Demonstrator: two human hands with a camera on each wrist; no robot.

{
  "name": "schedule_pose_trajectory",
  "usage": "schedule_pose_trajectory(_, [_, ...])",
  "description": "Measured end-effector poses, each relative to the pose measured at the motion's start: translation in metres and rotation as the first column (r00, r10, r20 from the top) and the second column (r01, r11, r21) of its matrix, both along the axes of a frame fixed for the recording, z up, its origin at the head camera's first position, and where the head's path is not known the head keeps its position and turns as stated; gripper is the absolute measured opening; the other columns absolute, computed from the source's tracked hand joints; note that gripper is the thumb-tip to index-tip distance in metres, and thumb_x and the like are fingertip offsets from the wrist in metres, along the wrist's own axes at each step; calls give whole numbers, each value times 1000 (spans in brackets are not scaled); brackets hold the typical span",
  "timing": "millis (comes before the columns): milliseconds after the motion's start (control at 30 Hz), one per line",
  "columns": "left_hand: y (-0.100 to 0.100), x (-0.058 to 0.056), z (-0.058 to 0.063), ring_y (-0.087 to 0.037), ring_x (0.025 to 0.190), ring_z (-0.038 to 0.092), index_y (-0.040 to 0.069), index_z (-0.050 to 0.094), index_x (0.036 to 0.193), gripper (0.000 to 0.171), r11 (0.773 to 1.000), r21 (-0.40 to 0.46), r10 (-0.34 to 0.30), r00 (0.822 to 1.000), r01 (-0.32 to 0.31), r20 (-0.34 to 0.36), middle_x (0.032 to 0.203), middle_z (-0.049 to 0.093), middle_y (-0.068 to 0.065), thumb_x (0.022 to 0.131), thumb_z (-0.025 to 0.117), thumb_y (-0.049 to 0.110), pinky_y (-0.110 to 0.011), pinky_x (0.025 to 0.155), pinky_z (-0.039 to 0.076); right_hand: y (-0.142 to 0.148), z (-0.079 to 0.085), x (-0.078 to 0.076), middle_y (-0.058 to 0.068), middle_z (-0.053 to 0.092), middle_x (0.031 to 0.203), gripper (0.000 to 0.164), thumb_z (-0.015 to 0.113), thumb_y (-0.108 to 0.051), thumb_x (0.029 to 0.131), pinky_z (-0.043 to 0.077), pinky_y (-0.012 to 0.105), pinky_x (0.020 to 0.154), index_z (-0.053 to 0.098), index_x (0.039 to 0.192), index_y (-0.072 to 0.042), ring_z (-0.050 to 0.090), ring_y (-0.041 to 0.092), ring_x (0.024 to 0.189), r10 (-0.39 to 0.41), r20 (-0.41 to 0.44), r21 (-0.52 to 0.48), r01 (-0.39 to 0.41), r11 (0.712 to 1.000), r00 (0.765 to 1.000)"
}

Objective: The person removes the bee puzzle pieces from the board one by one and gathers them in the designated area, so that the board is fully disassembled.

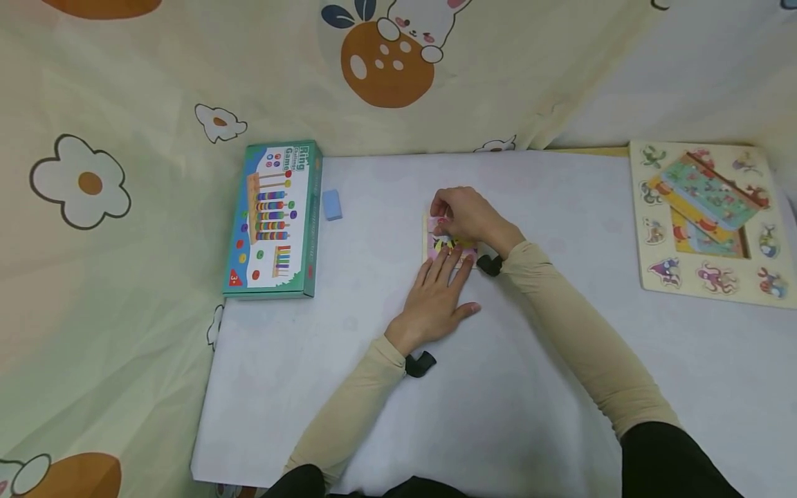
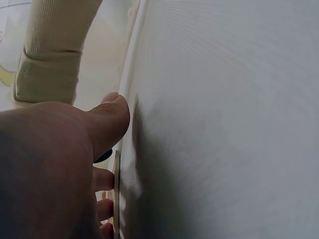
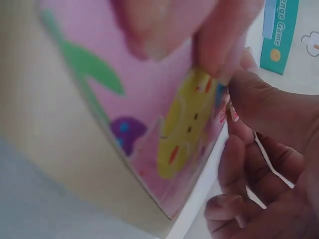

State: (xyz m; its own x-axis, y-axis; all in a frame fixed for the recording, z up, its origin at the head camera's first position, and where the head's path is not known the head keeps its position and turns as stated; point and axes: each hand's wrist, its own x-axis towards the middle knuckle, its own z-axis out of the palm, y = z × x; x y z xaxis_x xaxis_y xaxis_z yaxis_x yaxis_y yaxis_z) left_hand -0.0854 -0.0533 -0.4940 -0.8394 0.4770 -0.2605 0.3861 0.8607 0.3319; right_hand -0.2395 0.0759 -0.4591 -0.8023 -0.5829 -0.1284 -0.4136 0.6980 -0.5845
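Observation:
A small pink jigsaw puzzle (image 1: 432, 243) in a pale frame lies on the white table, partly covered by both hands. The right wrist view shows its pink surface (image 3: 144, 94) with a green leaf, a purple mushroom and a yellow figure. My left hand (image 1: 432, 304) rests on its near edge with straight, spread fingers, the thumb out to the side. At the far edge, my right hand (image 1: 468, 216) bends over it with curled fingers. Thumb and forefinger pinch a small reddish puzzle piece (image 3: 234, 115), mostly hidden between them.
A boxed bead game (image 1: 274, 221) lies at the table's left edge, with a blue block (image 1: 332, 205) beside it. To the right is a wooden animal puzzle board (image 1: 660, 273) carrying two colourful rectangular pieces (image 1: 710, 197). A patterned cloth (image 1: 261, 62) hangs behind the table.

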Motion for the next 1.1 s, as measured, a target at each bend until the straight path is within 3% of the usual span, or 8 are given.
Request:
schedule_pose_trajectory(300, [1, 0, 0, -25, 167, -11, 18, 9, 173, 84, 1000, -14, 6, 1000, -6, -4, 181, -6, -4, 109, 46, 59, -47, 135, 1, 2, -2, 1, 12, 72, 102, 26, 88, -12, 89, 55, 43, 89, 73, 109, -4, 66, 27, 93, 18, -34, -39, -19, 999, 999])
schedule_pose_trajectory(733, [2, 1, 0, -27, 167, -5, 17, 14, 172, 84, 1000, -24, 2, 1000, -3, -31, 181, 1, -6, 108, 48, 59, -47, 135, 2, 5, -5, 4, 9, 75, 108, 28, 81, -2, 93, 57, 39, 91, 73, 120, -7, 68, 25, 99, 103, 33, -118, -98, 988, 994])
schedule_pose_trajectory(1100, [2, 1, -2, -26, 167, -10, 18, 9, 173, 84, 1000, -27, -3, 1000, 2, -26, 181, -5, -5, 109, 45, 60, -46, 135, 0, 16, -4, 2, 9, 75, 103, 30, 80, -1, 93, 54, 35, 80, 77, 122, -8, 65, 23, 88, 53, -6, -173, -53, 983, 999])
